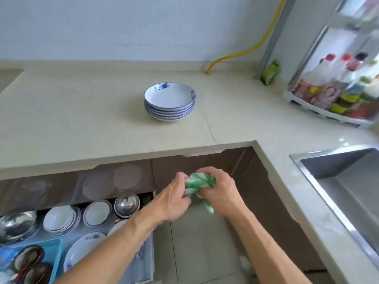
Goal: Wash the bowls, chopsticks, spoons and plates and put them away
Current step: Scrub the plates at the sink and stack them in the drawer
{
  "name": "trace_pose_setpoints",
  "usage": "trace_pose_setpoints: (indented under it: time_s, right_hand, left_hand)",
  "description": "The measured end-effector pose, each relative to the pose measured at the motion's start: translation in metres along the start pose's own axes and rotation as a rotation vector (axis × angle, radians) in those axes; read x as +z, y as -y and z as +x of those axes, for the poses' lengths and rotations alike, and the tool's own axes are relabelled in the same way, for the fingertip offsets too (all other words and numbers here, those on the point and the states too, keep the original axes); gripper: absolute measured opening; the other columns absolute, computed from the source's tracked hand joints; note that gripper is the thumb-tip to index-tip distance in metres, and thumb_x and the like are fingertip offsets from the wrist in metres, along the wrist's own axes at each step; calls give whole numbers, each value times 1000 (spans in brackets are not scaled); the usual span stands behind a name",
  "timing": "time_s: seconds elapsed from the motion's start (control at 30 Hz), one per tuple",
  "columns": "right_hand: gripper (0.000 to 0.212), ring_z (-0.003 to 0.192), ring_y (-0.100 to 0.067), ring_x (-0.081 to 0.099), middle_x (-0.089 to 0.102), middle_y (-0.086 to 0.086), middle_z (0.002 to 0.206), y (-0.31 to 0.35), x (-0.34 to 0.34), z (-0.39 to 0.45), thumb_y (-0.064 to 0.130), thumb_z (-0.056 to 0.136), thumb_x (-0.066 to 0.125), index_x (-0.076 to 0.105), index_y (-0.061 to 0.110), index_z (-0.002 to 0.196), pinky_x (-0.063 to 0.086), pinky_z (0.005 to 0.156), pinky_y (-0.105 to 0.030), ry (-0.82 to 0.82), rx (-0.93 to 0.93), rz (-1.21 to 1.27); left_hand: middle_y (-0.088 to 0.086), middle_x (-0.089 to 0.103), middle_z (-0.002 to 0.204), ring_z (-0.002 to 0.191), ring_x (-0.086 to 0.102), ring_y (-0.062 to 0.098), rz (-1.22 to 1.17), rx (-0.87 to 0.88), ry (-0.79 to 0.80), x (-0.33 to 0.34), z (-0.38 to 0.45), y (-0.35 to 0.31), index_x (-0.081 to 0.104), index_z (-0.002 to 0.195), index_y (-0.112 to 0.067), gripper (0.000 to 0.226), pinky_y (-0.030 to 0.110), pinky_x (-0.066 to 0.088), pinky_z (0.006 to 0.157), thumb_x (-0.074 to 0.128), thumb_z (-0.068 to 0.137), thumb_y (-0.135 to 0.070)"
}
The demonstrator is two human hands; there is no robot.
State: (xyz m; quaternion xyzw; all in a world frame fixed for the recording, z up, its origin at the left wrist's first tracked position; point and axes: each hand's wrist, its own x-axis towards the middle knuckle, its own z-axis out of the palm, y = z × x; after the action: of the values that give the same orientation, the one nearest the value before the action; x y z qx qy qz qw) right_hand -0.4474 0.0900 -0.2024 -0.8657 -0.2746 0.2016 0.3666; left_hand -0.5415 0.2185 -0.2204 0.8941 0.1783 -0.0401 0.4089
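A stack of several white plates with blue rims (169,102) stands on the beige counter (82,119). Below the counter's front edge, my left hand (174,199) and my right hand (219,193) both grip a crumpled green and white cloth (200,184), held in the air in front of the cabinet doors. At the lower left an open drawer (150,242) holds stacked white bowls (60,220), a steel bowl (126,204), another steel bowl (16,224), a white plate with blue flowers (82,251) and dark bowls in a blue tray (30,261).
A steel sink (348,181) is set into the counter at the right. A white corner rack with bottles and jars (336,95) stands at the back right. A yellow hose (246,52) runs down the wall. A green packet (270,72) leans in the corner. Tiled floor lies below.
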Motion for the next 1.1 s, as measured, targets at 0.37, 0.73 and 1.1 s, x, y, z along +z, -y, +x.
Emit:
trace_pose_setpoints:
  time_s: [0.37, 0.73, 1.1]
  right_hand:
    - [21, 97, -8, 65, 69, 2, 104, -97, -182, -18, 15, 94, 53, 63, 24, 111, 53, 85, -24, -67, 116, 445]
    - [53, 54, -27, 53, 55, -6, 77, -221, -279, -31, 11, 52, 82, 65, 8, 102, 35, 47, -31, -367, -335, -847]
    - [12, 78, -30, 54, 62, -3, 83, -242, -313, 1, 8, 75, 49, 48, 19, 80, 44, 60, -34, -87, 217, -507]
  left_hand:
    - [-9, 57, 105, 95, 61, 10, -299, 148, -18, 111, 110, -189, 34, 121, -19, 62, 25, 51, 84, 71, 71, -13]
    - [5, 59, 62, 60, 59, 24, -9, 101, 571, 188, 165, -305, 58, 73, -13, 19, 28, 40, 51, 70, 71, 2]
    - [6, 61, 57, 47, 61, 27, 713, 537, -173, 237, 188, -325, 56, 66, -13, 27, 26, 42, 42, 75, 50, -2]
